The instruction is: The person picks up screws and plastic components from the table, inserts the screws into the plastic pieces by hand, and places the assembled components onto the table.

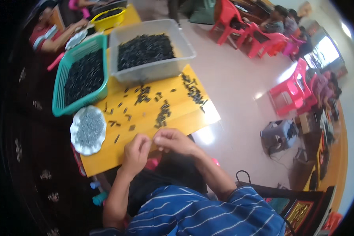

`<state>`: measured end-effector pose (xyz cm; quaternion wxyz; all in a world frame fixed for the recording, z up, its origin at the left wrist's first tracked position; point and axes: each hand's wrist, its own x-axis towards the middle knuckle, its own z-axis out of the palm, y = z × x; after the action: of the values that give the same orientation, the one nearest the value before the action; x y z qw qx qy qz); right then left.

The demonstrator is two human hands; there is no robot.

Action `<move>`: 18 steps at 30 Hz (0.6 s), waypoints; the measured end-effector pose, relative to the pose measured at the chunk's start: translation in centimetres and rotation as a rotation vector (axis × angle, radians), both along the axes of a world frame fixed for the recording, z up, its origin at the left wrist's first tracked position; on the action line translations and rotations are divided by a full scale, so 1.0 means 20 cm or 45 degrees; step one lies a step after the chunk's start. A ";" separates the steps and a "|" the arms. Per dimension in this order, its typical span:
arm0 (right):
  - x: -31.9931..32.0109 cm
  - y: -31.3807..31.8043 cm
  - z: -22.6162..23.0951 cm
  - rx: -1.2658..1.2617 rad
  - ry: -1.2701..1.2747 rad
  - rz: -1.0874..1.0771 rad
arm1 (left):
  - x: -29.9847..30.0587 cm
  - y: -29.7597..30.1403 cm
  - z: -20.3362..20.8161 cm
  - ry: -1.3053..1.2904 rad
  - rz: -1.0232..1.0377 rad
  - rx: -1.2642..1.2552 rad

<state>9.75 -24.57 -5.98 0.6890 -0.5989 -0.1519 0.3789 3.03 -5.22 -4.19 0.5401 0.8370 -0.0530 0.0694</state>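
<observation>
Just off the near edge of the yellow table, my two hands almost meet. My left hand is closed in a pinch, thumb against the fingers. Opposite it, my right hand is also pinched, fingers curled inward. Whatever lies between the fingertips is too small to make out. Close beyond my hands lies a pile of small black pieces, with more loose black pieces scattered over the tabletop. A white scalloped plate full of small grey metallic-looking parts stands left of my left hand.
A clear plastic bin and a green basket, both heaped with black pieces, stand at the table's far side. Beyond them is a yellow bowl. A person sits far left. Pink chairs and other people are at right.
</observation>
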 end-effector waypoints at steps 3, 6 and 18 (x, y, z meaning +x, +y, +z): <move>-0.02 -0.02 -0.02 0.114 0.006 -0.006 | -0.01 -0.05 0.05 -0.012 -0.050 0.102; -0.02 -0.05 0.01 0.094 0.045 0.012 | 0.01 -0.10 0.08 -0.097 -0.084 0.219; -0.04 -0.07 -0.01 -0.066 -0.548 -0.257 | 0.06 -0.18 0.10 -0.123 -0.054 0.360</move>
<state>9.03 -25.94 -6.20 0.6595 -0.6955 -0.2248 0.1753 4.16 -8.78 -2.25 0.4152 0.8991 -0.1059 0.0901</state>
